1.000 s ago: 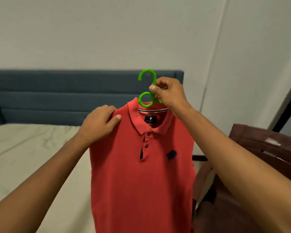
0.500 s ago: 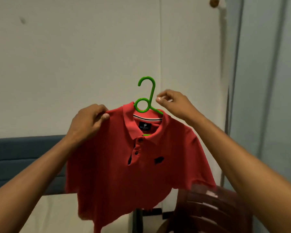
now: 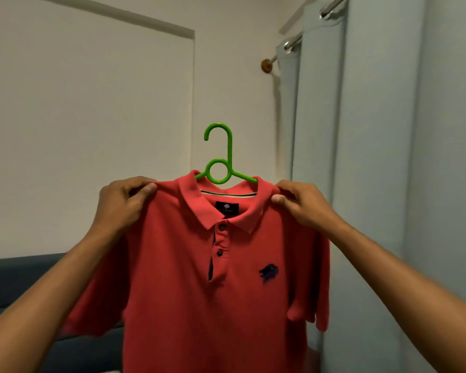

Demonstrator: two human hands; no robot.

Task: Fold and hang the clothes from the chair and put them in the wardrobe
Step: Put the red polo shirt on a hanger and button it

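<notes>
A pale plain wall (image 3: 92, 117) fills the background, with a raised rectangular panel edge running across its upper part. To the right hang light grey-blue curtains (image 3: 374, 157) on a metal curtain rod (image 3: 304, 36) that ends in a round wooden knob (image 3: 267, 65). Low at the left, a dark blue padded headboard (image 3: 19, 281) crosses behind the person's left forearm. In front of all this, held up in the air, is a red polo shirt (image 3: 199, 305) on a bright green plastic hanger (image 3: 221, 162); nothing carries it but the two hands. The hanger's hook stands upright above the collar, its ring just over the neck opening and its arms running down inside the shoulders. The shirt faces the camera, collar folded down, two dark buttons on the placket, a dark label inside the neck and a small dark emblem on the chest. The left hand (image 3: 124, 203) pinches the cloth at one shoulder seam, thumb on the front and fingers curled behind. The right hand (image 3: 304, 205) grips the other shoulder in the same way, thumb pressed on the front of the fabric. Both short sleeves hang loosely below the hands.
</notes>
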